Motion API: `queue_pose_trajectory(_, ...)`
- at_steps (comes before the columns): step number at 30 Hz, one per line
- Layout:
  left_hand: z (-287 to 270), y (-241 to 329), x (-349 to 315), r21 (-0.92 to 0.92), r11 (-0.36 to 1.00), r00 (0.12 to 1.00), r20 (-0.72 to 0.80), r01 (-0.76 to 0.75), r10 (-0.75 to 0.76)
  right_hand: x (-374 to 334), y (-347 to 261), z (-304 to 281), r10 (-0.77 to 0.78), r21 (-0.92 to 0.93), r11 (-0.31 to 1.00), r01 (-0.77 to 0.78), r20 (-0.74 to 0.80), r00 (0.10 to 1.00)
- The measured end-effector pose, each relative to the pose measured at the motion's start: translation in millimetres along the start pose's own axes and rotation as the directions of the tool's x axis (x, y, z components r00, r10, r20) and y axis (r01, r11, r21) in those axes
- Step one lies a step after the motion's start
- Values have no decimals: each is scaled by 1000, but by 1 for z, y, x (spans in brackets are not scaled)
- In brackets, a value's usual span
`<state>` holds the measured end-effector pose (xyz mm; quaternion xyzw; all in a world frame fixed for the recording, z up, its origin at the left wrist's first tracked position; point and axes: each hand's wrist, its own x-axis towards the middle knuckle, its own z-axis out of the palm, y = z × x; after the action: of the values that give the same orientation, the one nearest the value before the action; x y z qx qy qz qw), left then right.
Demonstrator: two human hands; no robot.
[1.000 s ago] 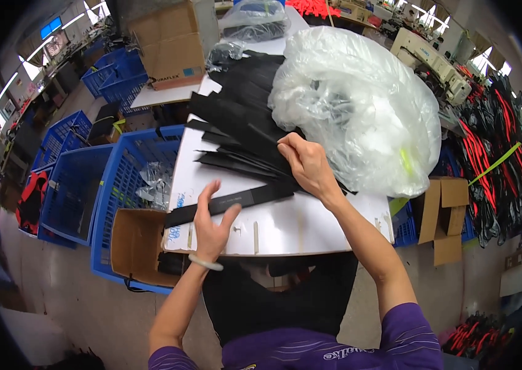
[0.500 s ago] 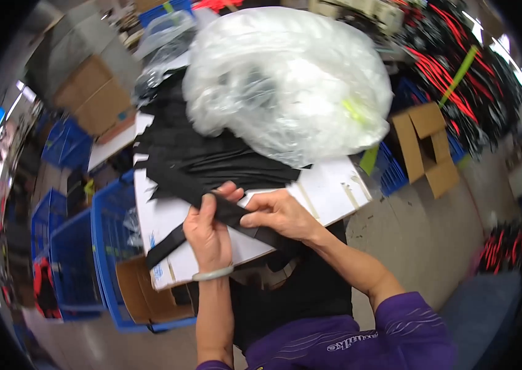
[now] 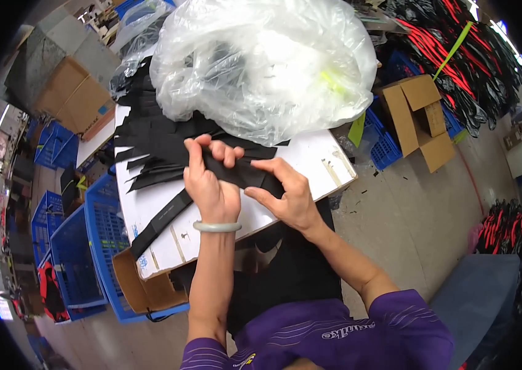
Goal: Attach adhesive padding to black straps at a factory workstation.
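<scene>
Both my hands are over the white tabletop (image 3: 319, 148), near its front edge. A black fabric strip (image 3: 236, 171) stretches between them. My left hand (image 3: 210, 182), with a pale bangle at the wrist, is closed on the strip, palm up and fingers curled. My right hand (image 3: 292, 196) has its thumb and fingers curved round the strip's two edges; the part inside the palm is hidden. Beyond the hands a pile of black fabric strips (image 3: 147, 132) lies spread out. Another dark strip (image 3: 165, 217) runs slantwise to the table's left front corner.
A large clear plastic bag (image 3: 261, 68) covers the back of the table. Blue crates (image 3: 104, 231) and an open cardboard box (image 3: 134, 277) stand at the left. To the right are another open carton (image 3: 418, 123) and heaps of black and red goods (image 3: 452, 55).
The view has shifted, so the table sits further left and higher. My right thumb and fingers have spread from a pinch to the strip's edges. My left fingers have curled further.
</scene>
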<state>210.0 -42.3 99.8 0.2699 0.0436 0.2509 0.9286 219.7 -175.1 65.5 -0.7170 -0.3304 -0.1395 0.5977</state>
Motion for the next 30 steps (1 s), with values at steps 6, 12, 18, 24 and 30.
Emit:
queue_pose_trajectory(6, -1, 1, -4, -43, 998, 996, 84, 47, -44, 0, -3, -4, 31, -7, 999, -31, 14, 999)
queue_pose_trajectory(12, -16, -17, -21, 204, 968, 989, -12, 148, -148, -14, 1, -1, 72, 33, 997, -71, -25, 997)
queue_pose_trajectory(18, -27, -7, -21, 191, 967, 969, -214, 166, -124, -7, 6, 6, -17, 15, 1000, 14, 182, 983)
queue_pose_trajectory(24, -86, -14, -41, 257, 908, 896, -387, 332, -218, 129, 106, -62, -10, -476, 878, -44, -110, 994)
queue_pose_trajectory(30, -99, -36, -65, 574, 797, 977, -192, 189, -93, 197, 198, -64, 76, -840, 498, 215, 289, 954)
